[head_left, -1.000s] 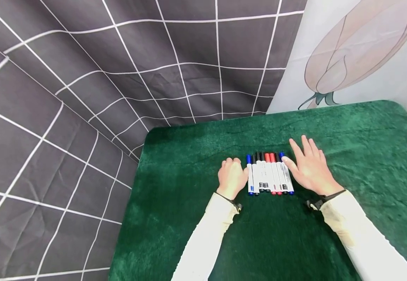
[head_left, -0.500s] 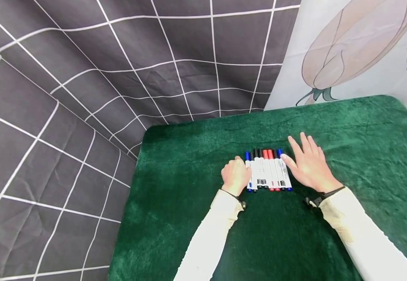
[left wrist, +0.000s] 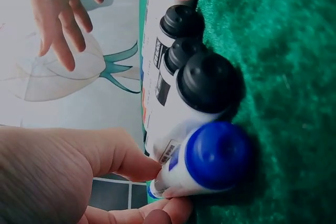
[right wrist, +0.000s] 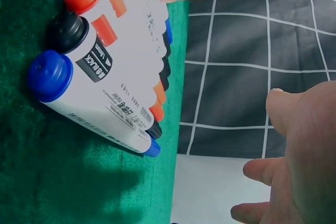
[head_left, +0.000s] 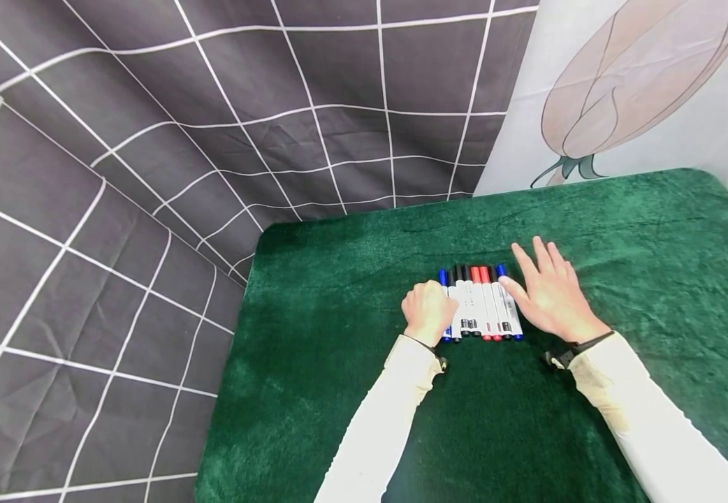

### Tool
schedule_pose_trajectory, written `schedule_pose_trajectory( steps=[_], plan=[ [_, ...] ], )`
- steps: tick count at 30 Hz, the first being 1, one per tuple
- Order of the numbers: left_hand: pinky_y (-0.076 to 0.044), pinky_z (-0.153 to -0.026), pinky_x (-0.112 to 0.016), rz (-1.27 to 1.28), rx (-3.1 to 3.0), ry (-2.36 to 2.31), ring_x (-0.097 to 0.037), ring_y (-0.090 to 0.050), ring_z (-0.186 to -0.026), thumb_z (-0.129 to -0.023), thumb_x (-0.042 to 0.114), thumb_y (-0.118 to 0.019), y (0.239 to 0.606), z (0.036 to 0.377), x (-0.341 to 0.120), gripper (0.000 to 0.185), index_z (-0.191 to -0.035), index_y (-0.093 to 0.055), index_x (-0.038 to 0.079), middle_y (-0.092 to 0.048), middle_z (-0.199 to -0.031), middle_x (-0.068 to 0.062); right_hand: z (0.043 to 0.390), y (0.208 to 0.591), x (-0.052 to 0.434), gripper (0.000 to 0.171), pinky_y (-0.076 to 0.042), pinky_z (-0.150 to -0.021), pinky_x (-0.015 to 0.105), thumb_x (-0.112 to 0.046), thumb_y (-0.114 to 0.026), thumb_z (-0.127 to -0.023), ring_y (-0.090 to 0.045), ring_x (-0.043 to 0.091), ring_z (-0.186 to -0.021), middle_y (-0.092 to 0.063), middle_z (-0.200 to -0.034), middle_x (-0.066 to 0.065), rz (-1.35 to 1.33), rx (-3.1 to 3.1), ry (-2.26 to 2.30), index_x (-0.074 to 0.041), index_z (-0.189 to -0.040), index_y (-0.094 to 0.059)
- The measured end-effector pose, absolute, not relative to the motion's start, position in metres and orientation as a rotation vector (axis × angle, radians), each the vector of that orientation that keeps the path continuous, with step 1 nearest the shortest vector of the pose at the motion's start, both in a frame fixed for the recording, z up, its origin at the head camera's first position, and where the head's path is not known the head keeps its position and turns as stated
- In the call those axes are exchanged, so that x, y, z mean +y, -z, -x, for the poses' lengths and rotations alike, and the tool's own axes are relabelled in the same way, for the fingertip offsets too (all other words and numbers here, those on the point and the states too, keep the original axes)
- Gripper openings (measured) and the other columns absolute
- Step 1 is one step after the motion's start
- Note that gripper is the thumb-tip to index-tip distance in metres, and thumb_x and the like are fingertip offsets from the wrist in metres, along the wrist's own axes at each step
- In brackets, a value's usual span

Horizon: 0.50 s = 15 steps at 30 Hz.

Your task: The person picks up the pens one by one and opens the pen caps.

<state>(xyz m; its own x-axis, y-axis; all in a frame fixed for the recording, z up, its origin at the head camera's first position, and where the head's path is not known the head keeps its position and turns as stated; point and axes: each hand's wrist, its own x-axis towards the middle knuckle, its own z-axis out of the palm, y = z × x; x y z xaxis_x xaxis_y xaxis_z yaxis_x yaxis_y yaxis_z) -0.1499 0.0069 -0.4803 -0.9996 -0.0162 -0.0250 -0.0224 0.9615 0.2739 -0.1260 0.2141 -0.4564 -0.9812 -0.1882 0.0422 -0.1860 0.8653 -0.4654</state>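
Blue marker point(head_left: 443, 277) partly behind left fingers point(head_left: 450, 306)

We stretch our left forearm point(head_left: 379, 423) and right forearm point(head_left: 656, 419) forward, both slanting inward. Our left hand point(head_left: 428, 309) pinches between thumb point(left wrist: 134, 162) and fingers; our right hand point(head_left: 554, 299), back upward, spreads its fingers straight, thumb angled leftward.

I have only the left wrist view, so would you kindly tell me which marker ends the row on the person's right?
Observer: A blue-capped marker ends it there.
Operator: Thank you; what does the label on its neighbour say?
Observer: In the right wrist view, the label on the neighbouring black-capped marker reads "BLACK".
Operator: And how many are lined up altogether?
Observer: The head view shows eight markers side by side.
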Motion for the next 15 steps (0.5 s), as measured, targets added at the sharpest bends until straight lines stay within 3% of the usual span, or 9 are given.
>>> schedule_pose_trajectory(
  steps=[15],
  plan=[
    [-0.047, -0.056, -0.038, -0.028, 3.099, -0.572, -0.023, -0.06, -0.061, -0.076, 0.035, -0.075, 0.461, 0.15, -0.01, 0.036, -0.056, -0.053, 0.016, -0.058, -0.063, -0.002, 0.131, 0.46, 0.206, 0.067, -0.015, -0.11, 0.069, -0.038, -0.048, -0.105, -0.016, 0.061, -0.141, -0.018, -0.155, 0.04, 0.415, 3.04, 0.742, 0.003, -0.155, -0.028]
  ],
)
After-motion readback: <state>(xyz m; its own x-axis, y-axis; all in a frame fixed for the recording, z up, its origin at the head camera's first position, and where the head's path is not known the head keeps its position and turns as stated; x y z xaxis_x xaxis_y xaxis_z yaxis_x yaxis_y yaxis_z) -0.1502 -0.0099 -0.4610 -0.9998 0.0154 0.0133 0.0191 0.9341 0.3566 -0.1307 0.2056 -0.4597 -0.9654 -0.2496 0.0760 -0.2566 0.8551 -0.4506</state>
